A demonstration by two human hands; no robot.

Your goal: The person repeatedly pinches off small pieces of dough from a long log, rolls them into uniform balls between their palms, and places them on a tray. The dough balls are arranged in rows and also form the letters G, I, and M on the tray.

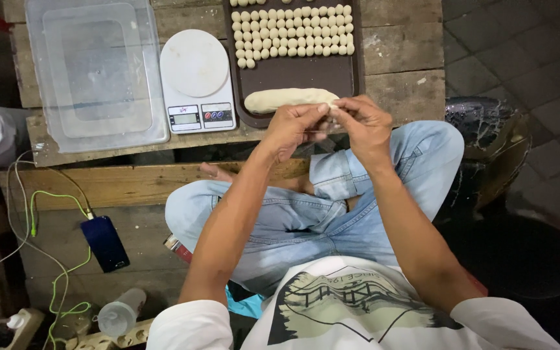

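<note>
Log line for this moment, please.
left hand + right hand: pinching end of dough log | tray: rows of dough balls

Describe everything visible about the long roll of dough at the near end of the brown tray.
The long pale cream roll of dough looks soft, smooth and matte, thicker and rounded at its left end. It lies flat and crosswise on the bare near part of the dark brown rectangular tray, apart from the rows of small dough balls further back. Its right end meets the fingertips of the left hand and right hand, which pinch at it; whether a piece is already torn off cannot be told.
</note>
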